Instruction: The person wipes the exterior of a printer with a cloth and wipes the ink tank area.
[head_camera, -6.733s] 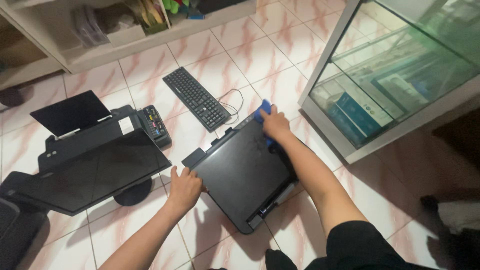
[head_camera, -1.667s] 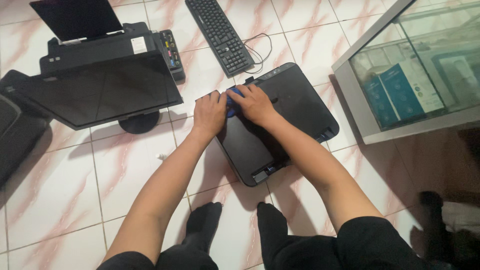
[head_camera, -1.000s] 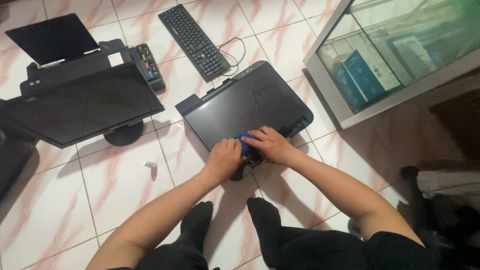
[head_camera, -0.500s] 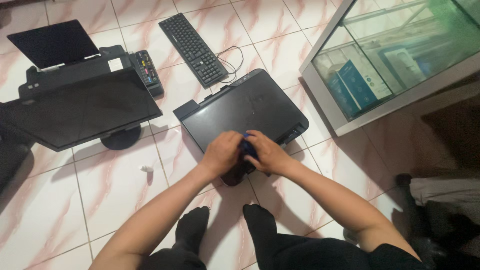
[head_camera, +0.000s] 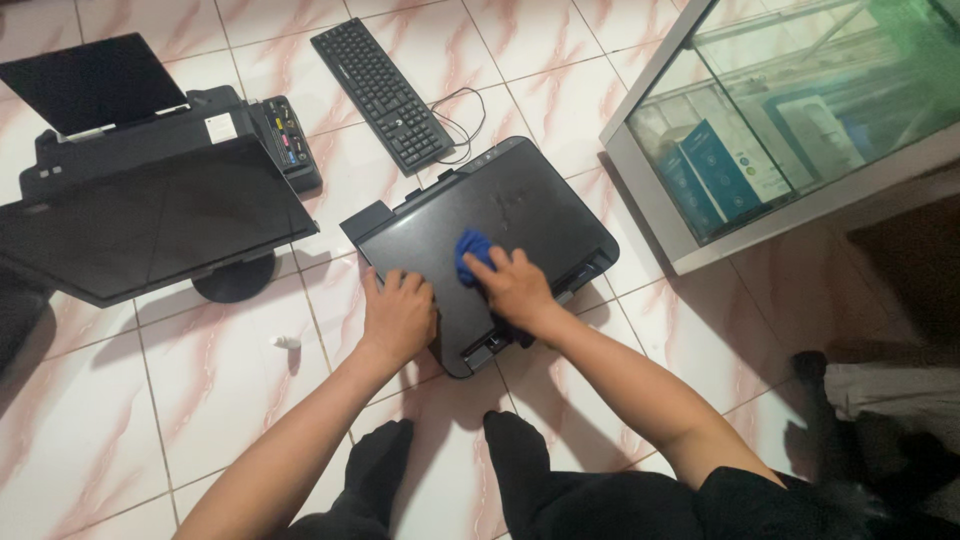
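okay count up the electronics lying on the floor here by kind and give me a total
Printers: 2, one under both hands, one at far left with its tray up
Monitors: 1
Keyboards: 1
Total: 4
Not counted: the blue cloth under the right hand; the left hand rests on the printer's edge.

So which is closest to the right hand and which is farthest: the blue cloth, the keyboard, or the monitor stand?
Measured from the right hand:
1. Blue cloth: under its fingers, on the black printer.
2. Keyboard: up the floor, past the printer's far edge.
3. Monitor stand: away to the left, beyond the left hand.
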